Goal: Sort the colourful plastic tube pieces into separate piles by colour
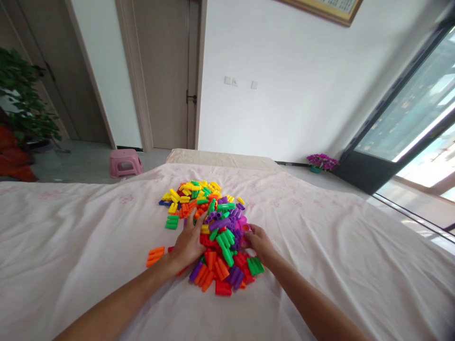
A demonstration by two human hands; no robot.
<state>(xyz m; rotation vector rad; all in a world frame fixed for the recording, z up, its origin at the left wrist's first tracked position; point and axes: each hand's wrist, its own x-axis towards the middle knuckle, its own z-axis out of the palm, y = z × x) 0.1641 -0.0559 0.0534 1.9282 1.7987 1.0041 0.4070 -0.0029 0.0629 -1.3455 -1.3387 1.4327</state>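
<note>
A heaped pile of plastic building blocks (223,239) in green, purple, red, orange and yellow lies on a pale cloth. Many blocks are shaped like joined tubes. At the pile's left side, my left hand (191,240) rests against the blocks with its fingers stretched apart. My right hand (262,244) is at the right side, its fingers curled on a pink plastic piece (242,222) that is partly covered by purple blocks. A green block (255,266) lies just below my right hand. Left of my left wrist sits an orange block (155,256).
The cloth (320,265) has soft folds and a faint flower print. Yellow blocks (174,195) spread at the pile's far side. Beyond the cloth stand a pink stool (125,163), a potted plant (24,104) and purple flowers (322,162) by a glass door.
</note>
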